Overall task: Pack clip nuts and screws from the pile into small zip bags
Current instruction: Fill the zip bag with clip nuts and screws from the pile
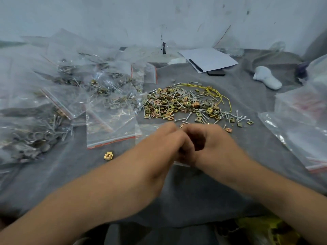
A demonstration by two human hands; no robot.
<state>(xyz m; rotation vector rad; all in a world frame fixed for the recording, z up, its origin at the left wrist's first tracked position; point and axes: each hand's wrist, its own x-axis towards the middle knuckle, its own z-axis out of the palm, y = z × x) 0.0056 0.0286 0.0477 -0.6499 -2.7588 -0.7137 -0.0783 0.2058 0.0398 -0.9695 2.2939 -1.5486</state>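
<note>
Hardware for packing, brass-coloured clip nuts and silver screws, lay in a loose pile (192,105) just beyond the two hands, on grey cloth (185,191). The left hand (164,144) and right hand (210,142) met knuckle to knuckle with fingers curled inward, blurred, so what they gripped could not be told. Left of the left hand sat one stray clip nut (108,155), an empty zip bag (110,128), and filled bags (58,96) farther out.

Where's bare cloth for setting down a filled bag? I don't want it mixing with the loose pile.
Bare grey cloth lies between the forearms, and left of the left hand around a stray clip nut. Filled bags crowd the left; the pile fills the centre.
</note>
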